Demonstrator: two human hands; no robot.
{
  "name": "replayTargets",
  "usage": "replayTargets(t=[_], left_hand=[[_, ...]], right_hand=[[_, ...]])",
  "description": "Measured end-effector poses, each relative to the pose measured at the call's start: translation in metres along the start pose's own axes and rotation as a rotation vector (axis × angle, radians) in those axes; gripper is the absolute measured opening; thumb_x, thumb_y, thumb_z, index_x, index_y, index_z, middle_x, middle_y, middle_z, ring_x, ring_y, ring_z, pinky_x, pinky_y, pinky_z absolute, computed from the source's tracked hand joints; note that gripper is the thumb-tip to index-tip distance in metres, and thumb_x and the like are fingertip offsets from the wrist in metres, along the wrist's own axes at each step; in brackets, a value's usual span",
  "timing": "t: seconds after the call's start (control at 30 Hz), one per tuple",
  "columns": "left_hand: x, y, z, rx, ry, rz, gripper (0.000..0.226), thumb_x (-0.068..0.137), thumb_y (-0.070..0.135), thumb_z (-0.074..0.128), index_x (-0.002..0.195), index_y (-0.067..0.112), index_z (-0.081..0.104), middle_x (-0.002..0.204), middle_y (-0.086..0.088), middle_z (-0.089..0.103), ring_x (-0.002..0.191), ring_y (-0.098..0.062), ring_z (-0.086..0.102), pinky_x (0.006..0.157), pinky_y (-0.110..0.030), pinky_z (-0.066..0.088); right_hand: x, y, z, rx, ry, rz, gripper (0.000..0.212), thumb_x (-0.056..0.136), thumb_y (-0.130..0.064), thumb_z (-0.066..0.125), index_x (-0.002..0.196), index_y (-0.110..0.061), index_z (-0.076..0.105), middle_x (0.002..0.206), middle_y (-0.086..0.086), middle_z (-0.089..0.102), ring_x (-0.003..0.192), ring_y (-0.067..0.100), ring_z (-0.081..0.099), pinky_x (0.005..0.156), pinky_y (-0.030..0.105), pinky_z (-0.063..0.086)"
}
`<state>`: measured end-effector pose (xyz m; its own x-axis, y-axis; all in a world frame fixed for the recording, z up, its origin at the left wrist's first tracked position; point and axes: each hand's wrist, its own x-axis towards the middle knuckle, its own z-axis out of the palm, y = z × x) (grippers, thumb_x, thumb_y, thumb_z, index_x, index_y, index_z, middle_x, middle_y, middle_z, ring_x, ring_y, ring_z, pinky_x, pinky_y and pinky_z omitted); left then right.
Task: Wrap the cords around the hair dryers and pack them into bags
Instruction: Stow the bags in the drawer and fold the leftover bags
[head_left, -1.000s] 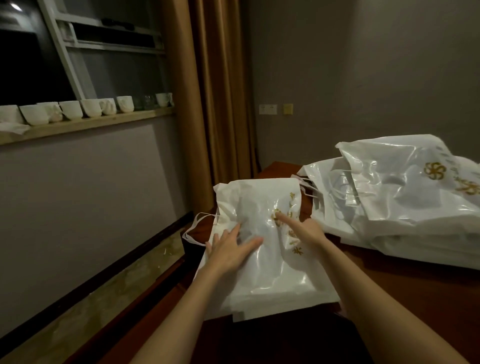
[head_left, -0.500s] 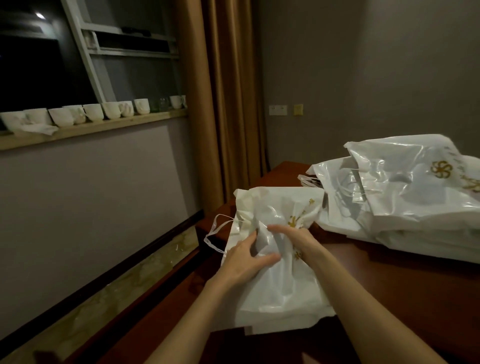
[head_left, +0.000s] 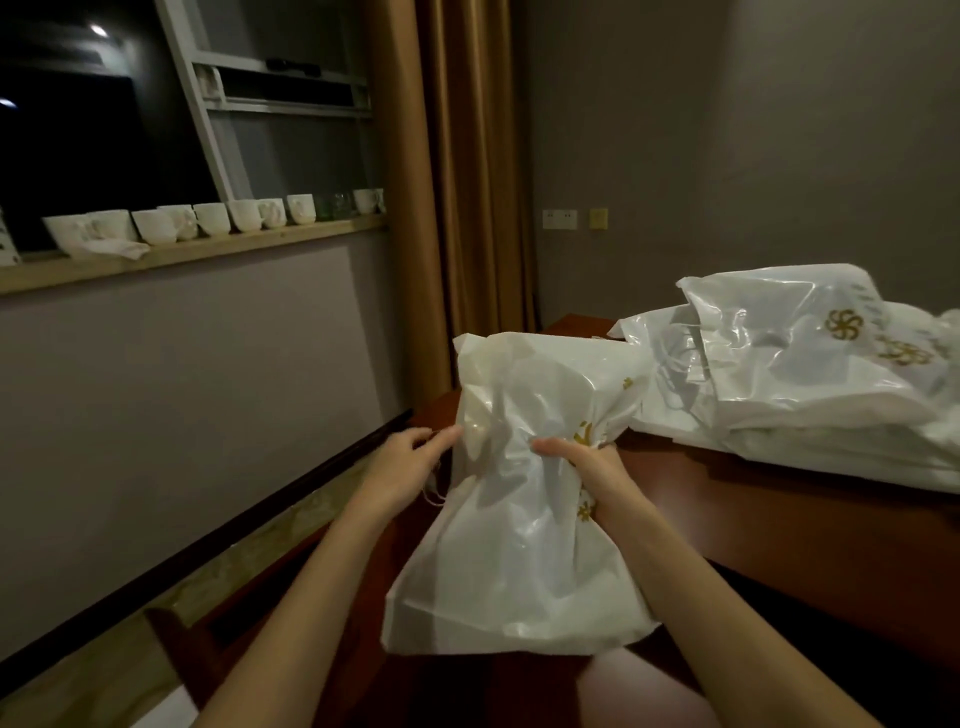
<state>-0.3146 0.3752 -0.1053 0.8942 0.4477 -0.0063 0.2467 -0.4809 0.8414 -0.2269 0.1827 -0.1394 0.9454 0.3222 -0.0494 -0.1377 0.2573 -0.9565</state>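
Item: white plastic bag (head_left: 519, 561), glossy, with gold flower print on its right side. It lies on the dark reddish-brown bench (head_left: 779, 530) near the bench's left edge, its bottom toward the near side and its mouth toward the far side. It is cinched at the neck, with the upper part puffed out above the gather. What it holds cannot be told through the plastic.

Left hand (head_left: 402, 462): at the left side of the bag's neck, fingers extended toward the plastic, thumb and forefinger pinching a thin drawstring (head_left: 435, 491) that loops down beside the wrist.

Right hand (head_left: 587, 462): fingers curled round the gathered neck from the right, gripping the plastic; the thumb lies across the front of the gather.

Pile of white bags (head_left: 789, 384): same gold print, stacked loosely on the far right of the bench, just beside the held bag's upper part. Whether they touch cannot be told.

Surroundings: a wooden window ledge (head_left: 197, 252) on the far left carries a row of white cups (head_left: 208, 221) and a crumpled white cloth (head_left: 111, 249). A dark window (head_left: 78, 156) stands above it. Tan curtains (head_left: 457, 171) hang in the far corner. A grey wall (head_left: 753, 156) on the right bears a white socket plate (head_left: 559, 219) and a yellow plate (head_left: 598, 219). A strip of pale stone floor (head_left: 156, 597) runs below the left wall.
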Motion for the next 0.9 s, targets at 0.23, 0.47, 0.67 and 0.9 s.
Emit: replayTargets(t=[0.23, 0.47, 0.67, 0.9], left_hand=[[-0.027, 0.011, 0.038, -0.495, -0.461, -0.107, 0.087, 0.061, 0.068, 0.079, 0.134, 0.027, 0.053, 0.126, 0.001, 0.063, 0.114, -0.017, 0.061, 0.100, -0.036, 0.048], [-0.034, -0.018, 0.066, -0.812, -0.481, -0.145, 0.062, 0.073, 0.033, 0.075, 0.129, 0.015, 0.059, 0.119, -0.018, 0.068, 0.108, -0.033, 0.067, 0.095, -0.046, 0.053], [-0.033, -0.051, 0.046, -0.770, -0.445, -0.194, 0.064, 0.064, 0.024, 0.081, 0.125, 0.012, 0.064, 0.120, -0.018, 0.068, 0.113, -0.036, 0.063, 0.104, -0.050, 0.046], [-0.031, -0.065, 0.019, -0.308, -0.477, -0.150, 0.075, 0.055, 0.033, 0.085, 0.124, 0.033, 0.055, 0.118, 0.000, 0.068, 0.109, -0.021, 0.064, 0.099, -0.043, 0.050]], right_hand=[[-0.030, 0.002, 0.002, 0.000, -0.124, 0.035, 0.045, 0.076, -0.010, 0.075, 0.119, -0.010, 0.061, 0.104, 0.009, 0.072, 0.080, 0.014, 0.072, 0.057, 0.020, 0.054], [-0.040, 0.024, -0.001, -0.090, -0.185, 0.081, 0.094, 0.046, -0.038, 0.095, 0.129, -0.021, 0.055, 0.112, 0.007, 0.070, 0.103, 0.025, 0.068, 0.091, 0.046, 0.054], [-0.054, -0.003, -0.006, -0.650, -0.206, 0.055, 0.052, 0.082, -0.050, 0.068, 0.122, -0.018, 0.060, 0.114, -0.003, 0.067, 0.098, 0.013, 0.066, 0.088, 0.032, 0.054], [-0.038, -0.038, 0.019, -1.071, -0.249, -0.582, 0.050, 0.094, -0.049, 0.050, 0.141, -0.034, 0.041, 0.150, -0.011, 0.036, 0.142, 0.011, 0.024, 0.117, 0.044, 0.017]])
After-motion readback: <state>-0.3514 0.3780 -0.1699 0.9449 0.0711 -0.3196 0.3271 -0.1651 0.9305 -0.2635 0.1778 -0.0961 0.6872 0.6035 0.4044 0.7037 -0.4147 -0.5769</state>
